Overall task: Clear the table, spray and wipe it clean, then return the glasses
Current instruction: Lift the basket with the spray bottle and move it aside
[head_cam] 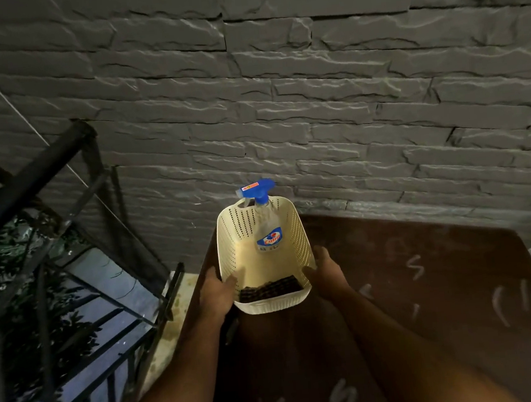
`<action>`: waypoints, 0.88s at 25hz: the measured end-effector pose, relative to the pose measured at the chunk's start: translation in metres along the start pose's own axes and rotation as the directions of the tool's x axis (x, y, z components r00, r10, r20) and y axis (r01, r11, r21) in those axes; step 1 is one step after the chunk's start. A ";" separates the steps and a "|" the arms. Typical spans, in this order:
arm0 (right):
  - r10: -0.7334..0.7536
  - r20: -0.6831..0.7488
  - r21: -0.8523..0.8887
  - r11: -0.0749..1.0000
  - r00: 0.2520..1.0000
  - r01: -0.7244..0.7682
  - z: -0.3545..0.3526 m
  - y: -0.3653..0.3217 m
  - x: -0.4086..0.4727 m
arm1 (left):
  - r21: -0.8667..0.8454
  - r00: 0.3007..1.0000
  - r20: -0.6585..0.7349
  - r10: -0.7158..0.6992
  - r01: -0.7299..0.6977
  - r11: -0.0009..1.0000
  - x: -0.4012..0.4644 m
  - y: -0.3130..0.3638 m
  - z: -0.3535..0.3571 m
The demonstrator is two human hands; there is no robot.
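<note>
- Head view: a cream perforated basket sits at the far left corner of a dark brown table, its left side at the table's left edge and its far end close to the table's far edge by the wall.
- The left hand grips the basket's left wall near the near end; the thumb lies over the rim and reaches inside, while the other fingers are hidden behind the outer wall.
- The right hand grips the right wall opposite it, thumb hooked over the rim toward the inside, remaining fingers against the outside of the wall.
- The basket lies between the two hands, held on both long sides at its near half; both forearms run back over the table toward the camera.
- A clear spray bottle with a blue trigger head and a blue and red label leans inside the basket at its far end, the head rising above the far rim, well apart from both thumbs.
- A dark folded cloth lies on the basket floor against the near wall, between the two thumbs and just beside them.
- Pale smeared marks show on the tabletop at the right and near sides.
- A grey stacked-stone wall stands behind the table.
- A black metal railing runs along the left, with foliage beyond it.
</note>
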State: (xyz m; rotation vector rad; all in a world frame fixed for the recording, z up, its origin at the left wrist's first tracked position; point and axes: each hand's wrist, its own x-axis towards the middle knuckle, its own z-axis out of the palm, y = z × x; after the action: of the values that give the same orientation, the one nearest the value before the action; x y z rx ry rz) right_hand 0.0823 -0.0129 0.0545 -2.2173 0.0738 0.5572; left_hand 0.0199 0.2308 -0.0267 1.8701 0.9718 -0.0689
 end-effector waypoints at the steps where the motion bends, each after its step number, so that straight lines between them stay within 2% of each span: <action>1: 0.010 -0.008 0.000 1.000 1.000 -0.010 0.002 0.000 0.003 | 0.005 1.000 0.024 0.013 -0.013 1.000 0.000 0.001 0.000; 7: 0.044 0.001 -0.038 0.998 0.999 -0.043 0.010 0.002 0.003 | 0.016 0.993 0.053 0.104 -0.105 0.994 -0.022 0.028 -0.020; 12: 0.135 0.038 0.032 0.990 0.990 -0.136 0.026 0.005 -0.004 | -0.003 0.983 0.125 0.137 -0.138 0.990 -0.014 0.042 -0.034; 17: 0.219 0.046 0.108 0.969 0.975 -0.222 0.033 0.002 0.008 | -0.085 0.987 0.147 0.059 -0.047 0.995 0.010 0.041 -0.035; 22: 0.192 0.048 0.154 0.968 0.980 -0.197 0.037 -0.004 0.015 | -0.144 0.994 0.110 0.028 -0.012 0.990 0.014 0.047 -0.025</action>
State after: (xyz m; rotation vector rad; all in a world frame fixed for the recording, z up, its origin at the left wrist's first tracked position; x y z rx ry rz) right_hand 0.0832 0.0191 0.0309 -2.0580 0.3114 0.6715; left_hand 0.0507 0.2498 0.0146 1.7257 0.8588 -0.0882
